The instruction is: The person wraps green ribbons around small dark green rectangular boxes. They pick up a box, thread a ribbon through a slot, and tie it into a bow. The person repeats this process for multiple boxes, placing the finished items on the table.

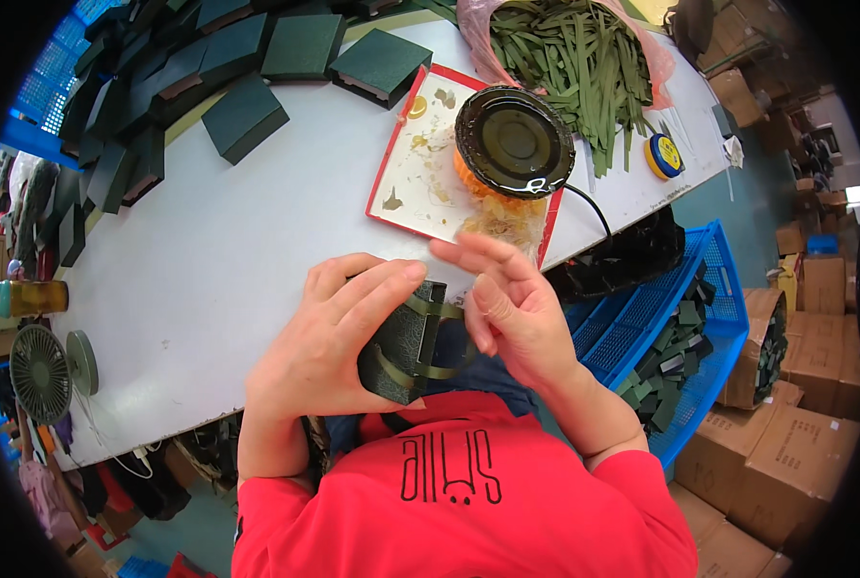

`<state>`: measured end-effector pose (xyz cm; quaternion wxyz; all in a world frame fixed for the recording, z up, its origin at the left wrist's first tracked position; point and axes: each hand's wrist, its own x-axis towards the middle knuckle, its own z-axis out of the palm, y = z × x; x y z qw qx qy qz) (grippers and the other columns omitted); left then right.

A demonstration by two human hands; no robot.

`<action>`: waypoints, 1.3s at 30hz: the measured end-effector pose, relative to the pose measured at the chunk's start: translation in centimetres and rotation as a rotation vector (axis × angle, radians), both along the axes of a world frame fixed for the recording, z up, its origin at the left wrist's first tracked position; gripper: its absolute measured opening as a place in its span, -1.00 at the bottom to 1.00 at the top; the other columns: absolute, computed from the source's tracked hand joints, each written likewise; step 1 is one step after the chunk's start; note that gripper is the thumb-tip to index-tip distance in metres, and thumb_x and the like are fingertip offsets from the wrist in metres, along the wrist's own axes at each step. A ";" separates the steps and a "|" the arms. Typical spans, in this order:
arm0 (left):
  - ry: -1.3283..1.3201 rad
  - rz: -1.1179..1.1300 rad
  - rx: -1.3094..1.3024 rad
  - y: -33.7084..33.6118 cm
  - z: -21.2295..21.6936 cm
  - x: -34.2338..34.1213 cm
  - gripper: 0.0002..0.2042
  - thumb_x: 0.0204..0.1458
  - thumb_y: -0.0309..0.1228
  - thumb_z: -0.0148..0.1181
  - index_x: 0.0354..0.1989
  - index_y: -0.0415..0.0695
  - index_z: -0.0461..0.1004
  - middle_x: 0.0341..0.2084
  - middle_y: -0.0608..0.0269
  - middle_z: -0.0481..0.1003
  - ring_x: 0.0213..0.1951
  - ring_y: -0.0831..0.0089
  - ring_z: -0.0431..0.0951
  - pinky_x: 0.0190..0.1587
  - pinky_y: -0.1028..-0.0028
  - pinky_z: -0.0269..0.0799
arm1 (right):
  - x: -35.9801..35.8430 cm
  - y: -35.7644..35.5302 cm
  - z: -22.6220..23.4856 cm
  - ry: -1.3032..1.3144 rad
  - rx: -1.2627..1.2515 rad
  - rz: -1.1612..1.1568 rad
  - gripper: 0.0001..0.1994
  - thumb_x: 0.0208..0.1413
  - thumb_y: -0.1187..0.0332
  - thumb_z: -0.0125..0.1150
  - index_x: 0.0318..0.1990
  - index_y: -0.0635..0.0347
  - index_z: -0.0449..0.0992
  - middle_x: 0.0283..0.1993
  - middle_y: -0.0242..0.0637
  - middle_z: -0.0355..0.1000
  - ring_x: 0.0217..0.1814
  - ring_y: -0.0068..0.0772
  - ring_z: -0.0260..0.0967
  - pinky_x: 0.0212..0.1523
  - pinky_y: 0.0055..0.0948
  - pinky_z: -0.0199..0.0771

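My left hand (332, 323) grips a small dark green box (398, 352) from its left side, close to my body. Two olive green ribbon strips (397, 371) run across the box, and their loops stick out to the right. Just right of the box is my right hand (512, 303), its fingers apart and its thumb raised. Its lower fingertips are close to the ribbon loops; whether they touch cannot be made out. Beyond my hands, a round black pan (515, 140) with a glossy dark surface sits on an orange base in a red-rimmed white tray (389, 173).
Many dark green boxes (244, 118) lie at the back left. A pink bag (483, 39) of olive ribbon strips (574, 67) stands behind the pan. A blue-and-yellow round tin (663, 156) is at right. Blue crates (714, 385), cartons (777, 453) and a small fan (42, 374) flank the table.
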<state>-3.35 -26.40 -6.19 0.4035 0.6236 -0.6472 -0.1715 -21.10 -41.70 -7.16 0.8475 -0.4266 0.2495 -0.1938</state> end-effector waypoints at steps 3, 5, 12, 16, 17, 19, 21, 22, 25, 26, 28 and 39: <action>0.003 0.028 0.015 0.1 -0.1 -0.1 0.03 -0.47 -0.16 0.65 0.33 -0.14 0.29 0.20 0.11 0.42 0.15 0.02 0.37 0.21 0.11 0.27 | -0.6 -0.5 0.2 -0.205 0.272 0.064 -0.88 0.47 0.35 -0.06 -0.11 0.11 0.41 -0.36 -0.28 0.53 -0.67 -0.65 0.21 -0.66 -0.59 0.17; 0.003 0.058 0.047 0.4 -0.1 0.0 0.04 -0.49 -0.18 0.65 0.33 -0.14 0.29 0.20 0.11 0.41 0.16 0.02 0.37 0.21 0.12 0.27 | -2.0 -1.5 2.0 -0.449 0.456 0.202 -0.89 0.45 0.36 -0.06 -0.14 0.09 0.40 -0.50 -0.38 0.44 -0.73 -0.64 0.14 -0.70 -0.56 0.11; -0.021 0.169 0.035 1.4 -0.4 1.0 0.07 -0.52 -0.24 0.67 0.35 -0.13 0.27 0.16 0.11 0.42 0.16 -0.01 0.36 0.20 0.12 0.31 | -6.9 -6.6 9.6 -1.527 0.144 0.590 -0.88 0.11 0.59 0.11 -0.29 0.48 0.32 -0.63 -0.12 0.23 -0.68 -0.47 0.12 -0.67 -0.47 -0.09; 0.009 0.180 0.009 0.9 -0.6 1.2 0.06 -0.51 -0.22 0.67 0.35 -0.13 0.27 0.16 0.10 0.42 0.16 -0.01 0.36 0.21 0.12 0.30 | -7.7 -5.2 7.2 -0.965 -0.212 0.316 -0.95 0.13 0.55 0.12 -0.28 0.34 0.47 -0.57 -0.17 0.33 -0.68 -0.38 0.19 -0.65 -0.44 0.08; 0.001 0.213 0.016 1.5 -0.5 1.1 0.06 -0.51 -0.22 0.67 0.35 -0.13 0.27 0.16 0.10 0.43 0.16 -0.01 0.36 0.21 0.12 0.30 | -8.5 -1.8 4.2 -0.525 -0.398 -0.076 -0.92 0.15 0.51 0.13 -0.26 0.28 0.54 -0.54 -0.22 0.38 -0.67 -0.38 0.22 -0.61 -0.46 0.20; -0.026 0.197 0.032 1.4 -0.1 0.9 0.08 -0.52 -0.23 0.68 0.35 -0.16 0.26 0.18 0.10 0.42 0.17 0.01 0.35 0.20 0.14 0.32 | -5.7 -3.1 6.7 0.112 -0.811 0.398 -0.84 0.23 0.41 0.15 -0.21 0.32 0.61 -0.42 -0.22 0.53 -0.53 -0.46 0.41 -0.44 -0.51 0.40; -0.046 0.149 0.058 1.1 0.2 0.9 0.13 -0.55 -0.25 0.71 0.37 -0.20 0.22 0.20 0.08 0.41 0.20 0.05 0.32 0.18 0.18 0.36 | -2.8 -1.1 4.0 0.358 -0.788 0.399 -0.83 0.26 0.38 0.20 -0.15 0.30 0.60 -0.31 -0.15 0.58 -0.40 -0.45 0.51 -0.39 -0.48 0.44; -0.039 0.141 0.043 0.9 0.3 0.8 0.09 -0.52 -0.24 0.69 0.36 -0.18 0.25 0.20 0.10 0.41 0.18 0.04 0.34 0.19 0.16 0.33 | -2.2 -0.5 2.5 0.399 -0.727 0.411 -0.83 0.26 0.38 0.22 -0.14 0.30 0.60 -0.32 -0.14 0.58 -0.42 -0.45 0.50 -0.39 -0.46 0.44; -0.039 0.129 0.025 0.5 0.5 0.5 0.01 -0.47 -0.23 0.63 0.33 -0.13 0.30 0.20 0.15 0.42 0.16 0.03 0.37 0.20 0.11 0.27 | -0.8 1.1 -0.1 0.333 -0.722 0.284 -0.82 0.24 0.34 0.26 -0.21 0.32 0.60 -0.46 -0.19 0.50 -0.52 -0.51 0.39 -0.47 -0.45 0.36; -0.049 0.128 0.030 0.4 0.6 0.3 0.00 -0.46 -0.24 0.62 0.33 -0.12 0.31 0.20 0.15 0.42 0.16 0.04 0.37 0.20 0.11 0.26 | -0.6 1.2 0.1 0.369 -0.719 0.350 -0.80 0.23 0.33 0.27 -0.23 0.32 0.60 -0.51 -0.20 0.47 -0.54 -0.52 0.34 -0.48 -0.43 0.34; -0.067 0.113 0.021 0.2 0.5 0.0 -0.02 -0.45 -0.24 0.60 0.32 -0.11 0.32 0.20 0.15 0.42 0.15 0.05 0.37 0.19 0.11 0.26 | -0.2 1.2 1.0 0.443 -0.711 0.481 -0.78 0.22 0.29 0.28 -0.28 0.33 0.60 -0.60 -0.24 0.39 -0.59 -0.53 0.25 -0.51 -0.41 0.28; -0.016 0.095 -0.027 -0.2 -0.6 -0.6 -0.03 -0.43 -0.25 0.58 0.33 -0.08 0.30 0.21 0.17 0.42 0.17 0.05 0.36 0.21 0.09 0.22 | -0.4 1.8 -1.1 0.310 -0.611 0.184 -0.75 0.29 0.32 0.22 -0.35 0.37 0.55 -0.55 -0.34 0.46 -0.51 -0.66 0.33 -0.50 -0.49 0.31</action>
